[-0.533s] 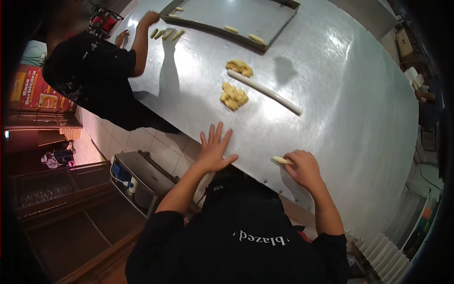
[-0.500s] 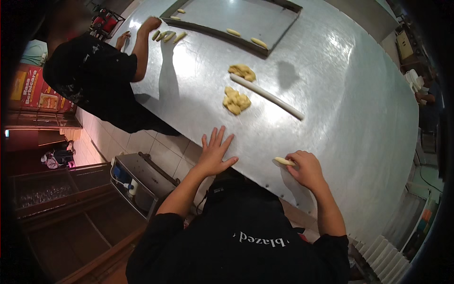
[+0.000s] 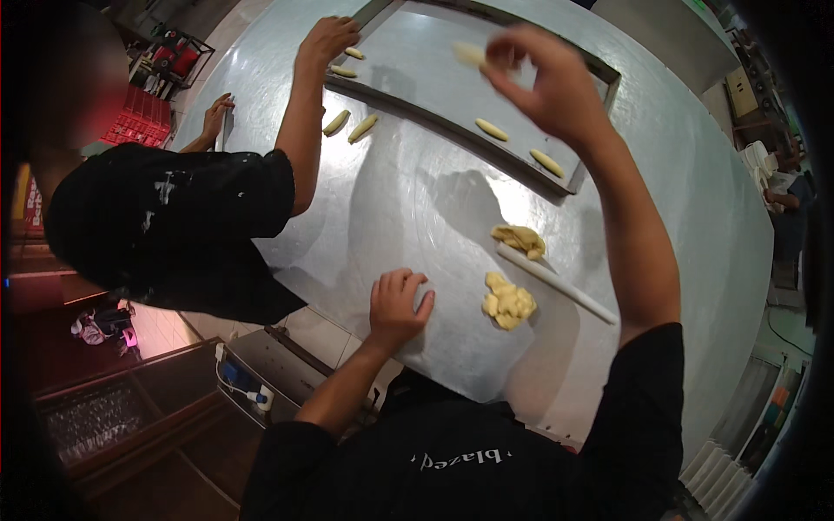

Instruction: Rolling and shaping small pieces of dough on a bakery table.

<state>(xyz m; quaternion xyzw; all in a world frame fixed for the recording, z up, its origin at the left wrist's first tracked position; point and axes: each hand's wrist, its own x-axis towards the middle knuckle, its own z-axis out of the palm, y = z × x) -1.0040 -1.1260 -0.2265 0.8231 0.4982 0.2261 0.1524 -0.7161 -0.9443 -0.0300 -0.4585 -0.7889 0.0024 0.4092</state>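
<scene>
My right hand (image 3: 543, 82) is stretched out over the metal tray (image 3: 434, 126), blurred by motion. At its fingertips is a small pale dough roll (image 3: 470, 54), also smeared. My left hand (image 3: 400, 308) rests near the table's front edge, fingers slightly bent and thumb apart, with nothing in it. To its right sits a clump of yellow dough pieces (image 3: 508, 301). Beyond that lie a second dough lump (image 3: 519, 239) and a pale rolling pin (image 3: 560, 282). Inside the tray, a dough roll (image 3: 492, 129) and another dough roll (image 3: 546, 162) lie along its near side.
At the left, a co-worker in a dark shirt (image 3: 182, 191) reaches one hand (image 3: 330, 39) to the tray's left corner. Two dough rolls (image 3: 362, 128) lie on the metal table (image 3: 704, 226) beside that arm. A metal cart (image 3: 287, 365) stands below the table's edge at left.
My right hand has gone from the near table edge up over the tray with the dough roll. My left hand's fingers have drawn in. The co-worker's hand has moved to the tray.
</scene>
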